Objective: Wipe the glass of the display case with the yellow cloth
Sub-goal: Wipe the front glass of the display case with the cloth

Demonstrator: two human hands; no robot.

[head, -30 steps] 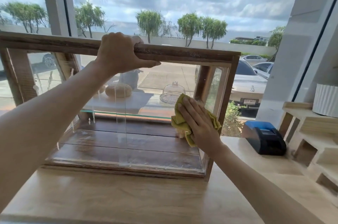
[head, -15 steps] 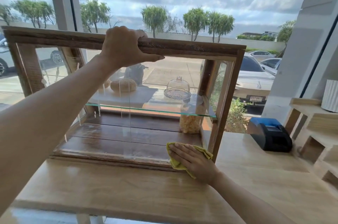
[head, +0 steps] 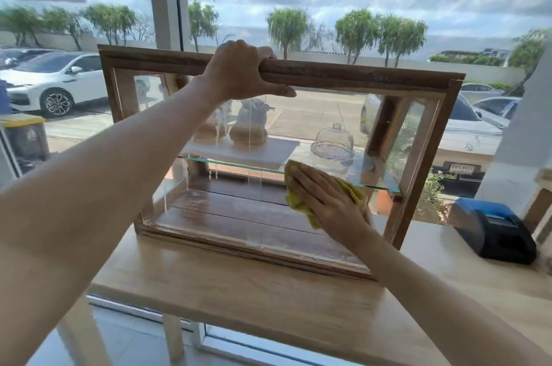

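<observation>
A wooden-framed display case with glass walls stands on a light wooden counter. My left hand grips the case's top front rail. My right hand lies flat on the yellow cloth, pressing it against the front glass right of the middle, at the height of the inner glass shelf. Streaks of liquid run down the glass left of centre. Inside, a glass dome and a round loaf-like piece sit on the shelf.
A blue and black receipt printer sits on the counter to the right of the case. A large window behind shows parked cars and trees. A white pillar rises at the right. The counter's front edge is near me.
My right hand has slid the cloth up the glass from the bottom right corner to shelf height, after an earlier downward stroke. The left hand has kept its grip on the top rail.
</observation>
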